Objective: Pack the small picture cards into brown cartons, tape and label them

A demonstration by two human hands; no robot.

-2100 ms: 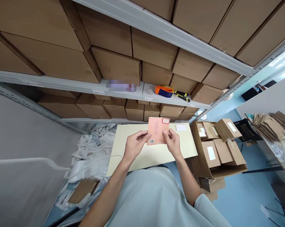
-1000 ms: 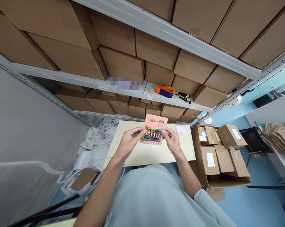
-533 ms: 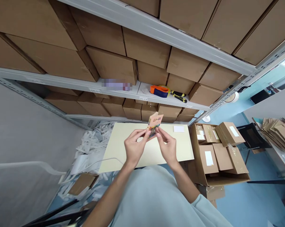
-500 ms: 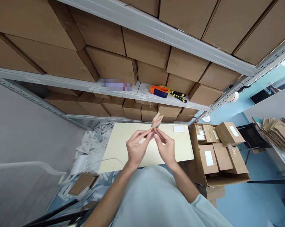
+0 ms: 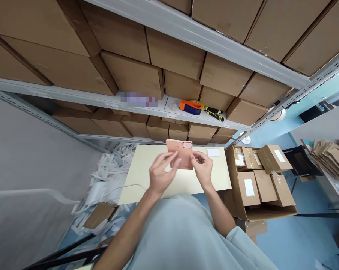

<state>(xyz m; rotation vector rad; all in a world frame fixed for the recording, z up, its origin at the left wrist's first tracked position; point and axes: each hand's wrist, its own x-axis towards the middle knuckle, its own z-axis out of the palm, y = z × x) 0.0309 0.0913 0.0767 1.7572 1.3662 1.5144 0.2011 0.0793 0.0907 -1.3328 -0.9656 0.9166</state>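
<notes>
A small pink-orange booklet point(image 5: 183, 159) with a red-framed mark near its top right corner faces me above the pale yellow tabletop point(image 5: 134, 176). My right hand point(image 5: 203, 168) pinches its right edge between thumb and fingers. In front of the left part of the booklet is my left hand point(image 5: 162, 172), thumb and fingers apart and slightly blurred; whether the fingertips touch it is unclear. A white card point(image 5: 213, 152) lies on the tabletop, beyond my right hand.
Cardboard boxes point(image 5: 175, 48) fill the shelves ahead. An orange and blue tape dispenser point(image 5: 191, 107) and yellow-black cutters point(image 5: 213, 113) rest on the shelf. A large carton point(image 5: 266, 214) of smaller boxes stands right; white scraps point(image 5: 107, 168) pile up left.
The booklet has turned from nearly edge-on to face me. My left hand has loosened from its pinch and spread its fingers, while my right hand has shifted slightly right.
</notes>
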